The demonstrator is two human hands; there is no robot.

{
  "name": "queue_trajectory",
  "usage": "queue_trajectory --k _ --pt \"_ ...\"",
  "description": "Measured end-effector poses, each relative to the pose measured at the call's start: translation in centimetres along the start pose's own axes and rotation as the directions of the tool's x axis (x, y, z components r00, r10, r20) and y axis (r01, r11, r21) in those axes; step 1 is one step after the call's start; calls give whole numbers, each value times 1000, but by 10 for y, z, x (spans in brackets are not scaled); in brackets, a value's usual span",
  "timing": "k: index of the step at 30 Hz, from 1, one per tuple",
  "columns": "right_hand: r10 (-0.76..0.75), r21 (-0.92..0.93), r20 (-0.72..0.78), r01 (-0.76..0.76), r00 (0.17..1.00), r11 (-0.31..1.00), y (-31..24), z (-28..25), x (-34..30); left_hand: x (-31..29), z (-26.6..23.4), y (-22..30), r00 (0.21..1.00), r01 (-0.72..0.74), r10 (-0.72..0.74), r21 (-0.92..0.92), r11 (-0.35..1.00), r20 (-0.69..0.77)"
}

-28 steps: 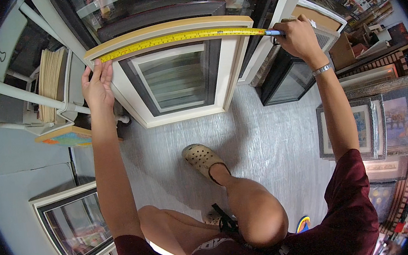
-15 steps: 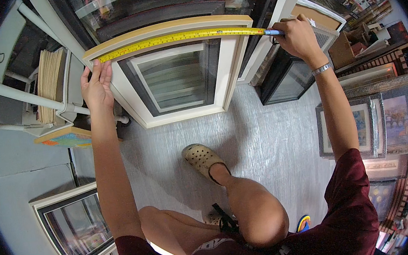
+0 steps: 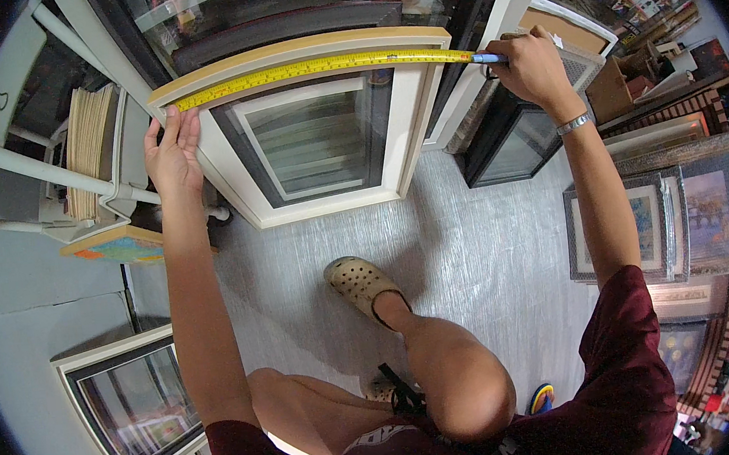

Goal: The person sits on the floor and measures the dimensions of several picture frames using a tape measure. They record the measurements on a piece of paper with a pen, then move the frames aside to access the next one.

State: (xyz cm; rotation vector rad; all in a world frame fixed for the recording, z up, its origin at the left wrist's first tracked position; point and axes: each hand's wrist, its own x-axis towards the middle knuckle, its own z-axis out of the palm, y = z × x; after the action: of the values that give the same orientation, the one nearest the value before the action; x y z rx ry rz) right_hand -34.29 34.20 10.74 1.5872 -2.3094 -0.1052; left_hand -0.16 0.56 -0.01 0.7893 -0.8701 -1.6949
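A yellow measuring tape (image 3: 316, 65) stretches across the top of a white picture frame (image 3: 234, 174) with a pale wooden outer edge. My left hand (image 3: 175, 157) is at the frame's upper left corner, thumb pressed on the tape's end and fingers bent by the frame's side. Past the frame's right corner, my right hand (image 3: 531, 66) is closed round the tape measure, its body mostly hidden in the palm. A light blue part (image 3: 488, 58) shows where the tape meets that hand. The frame stands upright on the floor, leaning on darker frames behind.
A dark-edged frame (image 3: 504, 141) leans at the right, near wrapped pictures (image 3: 709, 206). Another white frame (image 3: 128, 404) stands at the lower left. A white rack (image 3: 48, 173) holds cream sheets (image 3: 89, 152). My foot in a beige clog (image 3: 356, 284) rests on the grey floor (image 3: 487, 243).
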Motion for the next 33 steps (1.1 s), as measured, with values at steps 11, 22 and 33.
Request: queue_trajectory --k 11,22,33 --pt "16 -11 32 -15 999 1000 -3 -2 1 2 -3 1 1000 -5 5 6 1000 20" --pt "19 -17 29 -18 999 1000 0 3 1 3 -2 0 1000 5 -5 2 1000 18" --pt "-139 -78 -61 134 988 988 4 -42 -8 -67 -15 -19 988 -71 79 64 995 -132"
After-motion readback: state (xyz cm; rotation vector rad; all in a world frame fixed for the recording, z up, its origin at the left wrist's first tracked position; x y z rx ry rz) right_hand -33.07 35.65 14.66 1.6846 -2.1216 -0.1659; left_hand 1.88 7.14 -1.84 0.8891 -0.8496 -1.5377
